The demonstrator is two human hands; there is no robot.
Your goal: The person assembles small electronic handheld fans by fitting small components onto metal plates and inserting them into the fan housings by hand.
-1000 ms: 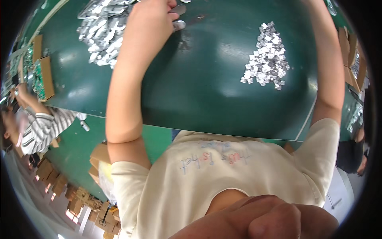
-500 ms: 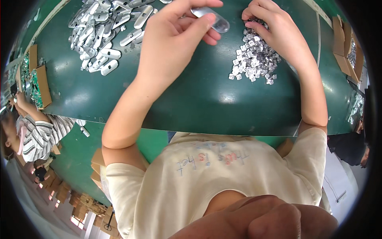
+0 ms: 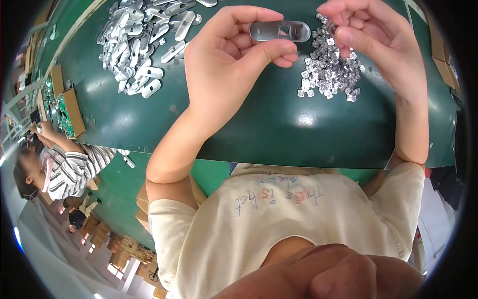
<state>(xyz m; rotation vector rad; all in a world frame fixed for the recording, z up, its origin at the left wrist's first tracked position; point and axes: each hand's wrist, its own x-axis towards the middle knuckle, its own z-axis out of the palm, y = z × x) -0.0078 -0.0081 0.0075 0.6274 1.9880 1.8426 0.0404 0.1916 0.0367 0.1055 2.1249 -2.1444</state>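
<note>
My left hand (image 3: 239, 55) pinches an oval metal plate (image 3: 263, 31) by its long edges, over the green table. The plate is silver and lies level, with a small square opening near its middle. To the right of it, my right hand (image 3: 373, 40) is raised, thumb and forefinger closed on a small shiny piece (image 3: 332, 29) that looks like one of the square clear pieces. Just below that hand lies a heap of small square pieces (image 3: 331, 72). A pile of similar oval metal plates (image 3: 134, 47) spreads out left of my left hand.
The green tabletop (image 3: 279, 134) has its near edge close to my body. Cardboard boxes with green parts (image 3: 69, 112) stand at the left end, where a person in a striped top (image 3: 74, 167) works. Another cardboard box (image 3: 443, 60) stands at the far right.
My right hand has lifted off the heap of square pieces with a small piece in its fingers. The plate in my left hand has turned from slanted to level, showing its opening.
</note>
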